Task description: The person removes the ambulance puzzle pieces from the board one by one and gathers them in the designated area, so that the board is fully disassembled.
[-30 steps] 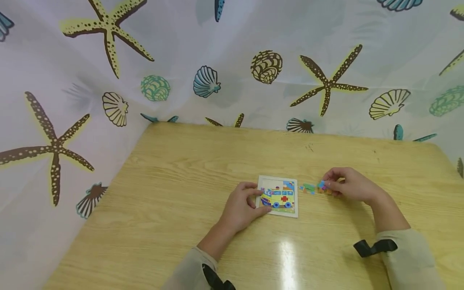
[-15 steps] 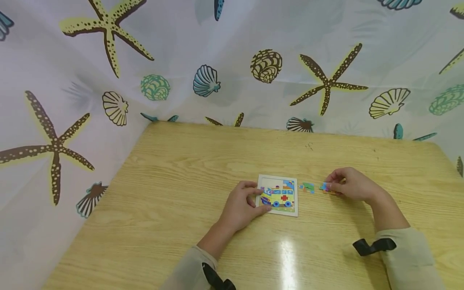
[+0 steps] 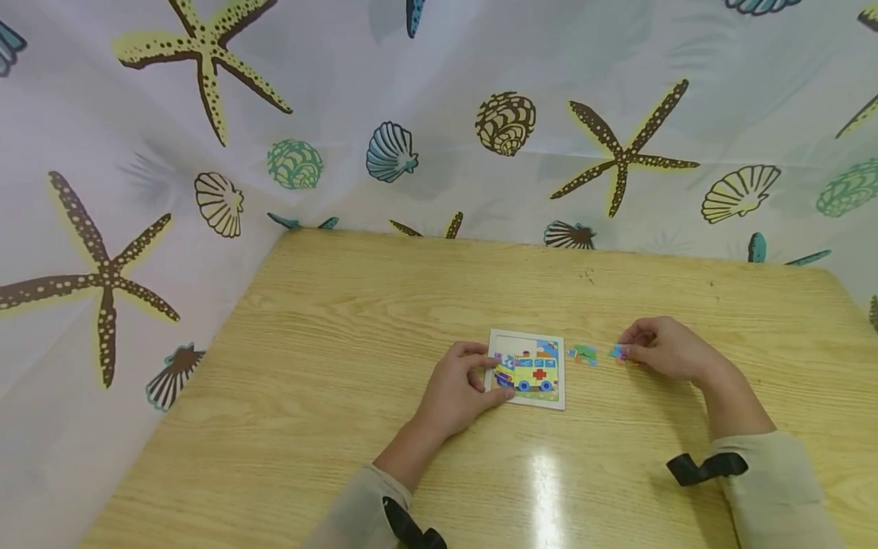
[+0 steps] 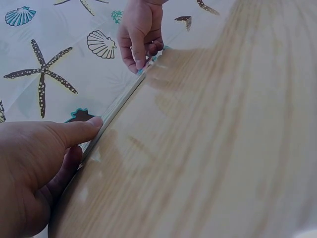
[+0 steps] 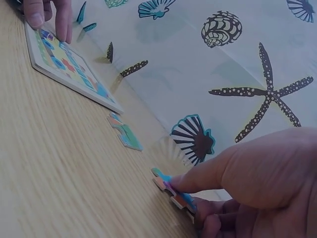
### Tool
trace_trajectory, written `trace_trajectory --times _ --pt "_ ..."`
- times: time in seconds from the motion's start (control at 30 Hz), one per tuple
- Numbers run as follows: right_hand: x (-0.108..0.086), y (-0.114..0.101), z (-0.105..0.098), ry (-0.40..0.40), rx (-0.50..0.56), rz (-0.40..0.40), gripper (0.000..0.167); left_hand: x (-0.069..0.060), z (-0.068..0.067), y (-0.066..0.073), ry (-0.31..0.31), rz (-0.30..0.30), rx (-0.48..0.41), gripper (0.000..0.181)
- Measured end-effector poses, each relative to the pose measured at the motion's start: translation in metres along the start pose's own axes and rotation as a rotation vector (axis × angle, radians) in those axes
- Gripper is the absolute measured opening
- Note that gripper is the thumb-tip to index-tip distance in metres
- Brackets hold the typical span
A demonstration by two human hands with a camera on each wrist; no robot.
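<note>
Well, puzzle board (image 3: 562, 385): lies flat on the desk (image 3: 384, 305), with a pale raised rim.
Van picture (image 3: 533, 375): set within the board's rim; yellow body, red cross, blue windows and wheels, with a strip of green below it.
Pale base (image 3: 516, 346): shows at the board's upper left, as the head view has it, while blue and orange fill the upper right corner.
Left hand (image 3: 461, 385): at the board's left side, thumb over the near part of the edge and fingers at the far part; its grip is closed round that side, covering a little of the picture.
Loose piece (image 3: 585, 354): on the desk just beside the board's right side; green, with blue and orange parts and a knobbed outline.
Right hand (image 3: 661, 351): to the right of the board, past the loose piece; its grip pinches a colourful piece (image 5: 176, 191), thumb on top.
Colourful piece: blue, orange, purple and green, low over the desk to the board's right; I cannot tell whether it touches the wood, or whether one piece or more is held.
Sleeves (image 3: 775, 480): beige, nearer the wearer than the board, each with a black strap (image 3: 709, 467).
Cloth (image 3: 446, 168): beyond the board and to its left, white with starfish and shells.
</note>
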State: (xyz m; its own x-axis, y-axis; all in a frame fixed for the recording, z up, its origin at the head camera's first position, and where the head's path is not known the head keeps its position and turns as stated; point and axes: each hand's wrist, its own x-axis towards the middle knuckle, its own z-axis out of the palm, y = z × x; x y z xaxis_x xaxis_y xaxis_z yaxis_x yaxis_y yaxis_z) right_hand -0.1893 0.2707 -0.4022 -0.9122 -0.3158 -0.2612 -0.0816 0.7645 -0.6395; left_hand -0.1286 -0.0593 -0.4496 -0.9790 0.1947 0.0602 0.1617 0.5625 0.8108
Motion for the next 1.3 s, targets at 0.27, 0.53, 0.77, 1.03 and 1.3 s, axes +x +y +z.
trace_trajectory --times 0.27,0.53,0.77,1.03,1.3 --pt "0.001 -0.008 0.005 0.024 -0.026 0.032 0.022 -0.002 -0.001 0.0 -0.007 -0.015 0.003 0.051" --pt "0.005 -0.01 0.008 0.047 -0.052 0.071 0.023 -0.001 -0.002 0.0 -0.001 -0.007 0.006 0.05" --pt "0.002 -0.011 0.006 0.044 -0.052 0.112 0.032 0.0 -0.001 0.003 -0.004 0.0 0.004 0.05" --pt "0.004 -0.011 0.008 0.07 -0.123 0.024 0.031 -0.001 0.0 0.001 -0.006 -0.007 -0.015 0.05" --pt "0.005 -0.022 0.008 0.044 0.018 0.02 0.024 0.0 -0.003 0.003 0.001 -0.004 -0.003 0.049"
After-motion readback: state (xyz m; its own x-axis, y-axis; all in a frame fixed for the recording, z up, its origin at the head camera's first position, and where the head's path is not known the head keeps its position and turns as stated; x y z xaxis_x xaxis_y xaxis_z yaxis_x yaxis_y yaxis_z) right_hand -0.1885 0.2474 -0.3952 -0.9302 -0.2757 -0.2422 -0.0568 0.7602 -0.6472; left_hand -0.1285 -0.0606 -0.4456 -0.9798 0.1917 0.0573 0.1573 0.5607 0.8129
